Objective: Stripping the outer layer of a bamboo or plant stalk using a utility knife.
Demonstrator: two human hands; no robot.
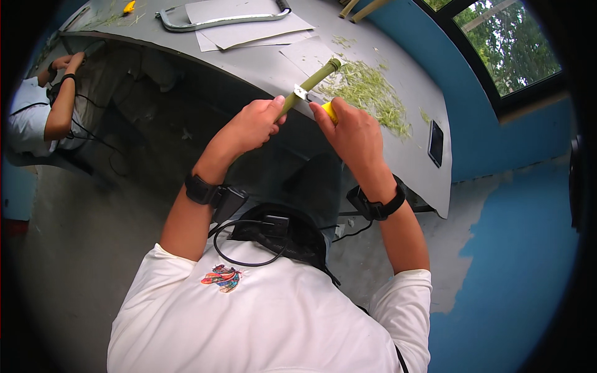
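Observation:
My left hand (258,124) is closed around the lower part of a green bamboo stick (321,74), which slants up and to the right over the table's near edge. A ringed node shows near the stick's far end. In my right hand (352,130) is a yellow-handled peeler (329,113), its fingers wrapped around the handle. The peeler's metal head lies against the bamboo, just beyond my left thumb. Thin pale-green bamboo shavings (370,93) are heaped on the table past my right hand.
On the grey table (236,65) lie a bow-shaped hacksaw (224,26), sheets of paper (264,34) and, at the right, a phone (436,143). A small yellow object (129,7) sits at the far left. Another person (43,118) sits at the left. A blue wall stands beyond the right side.

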